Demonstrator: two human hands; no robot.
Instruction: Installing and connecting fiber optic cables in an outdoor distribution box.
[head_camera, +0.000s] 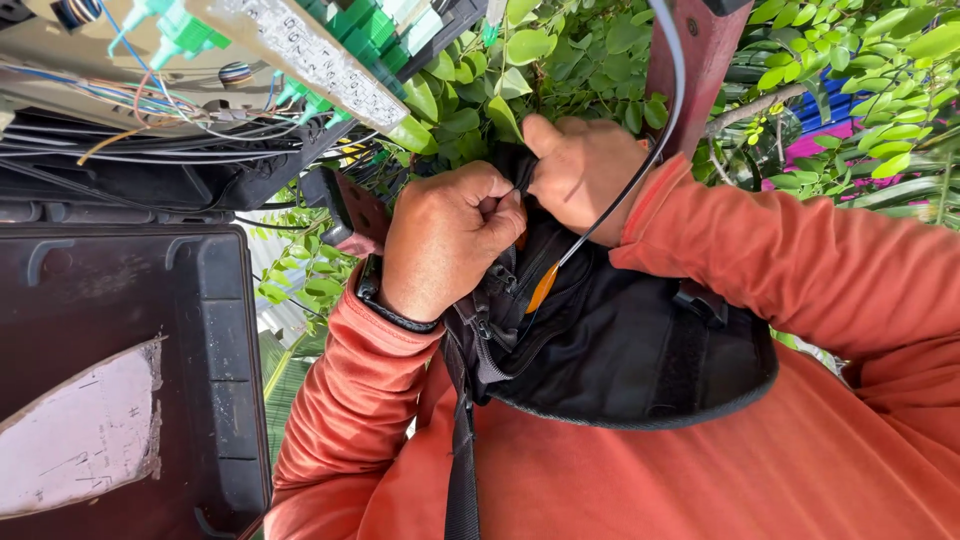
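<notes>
Both hands (450, 240) (580, 175) at black pouch (620, 350) zip, orange tool (541, 288) inside — cable (640, 165) alongside

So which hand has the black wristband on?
The left hand, the fist nearer the cabinet; a black band circles its wrist. The right hand shows only orange sleeve there. Both grip the bag.

- Long white rectangular label strip (318, 62) w/ small dark print: you see it top left, running diagonally beside the green connectors.
- Torn, worn white paper sticker (80, 430) w/ faint handwriting: bottom left, stuck inside the black plastic cabinet lid (215, 330).
</notes>
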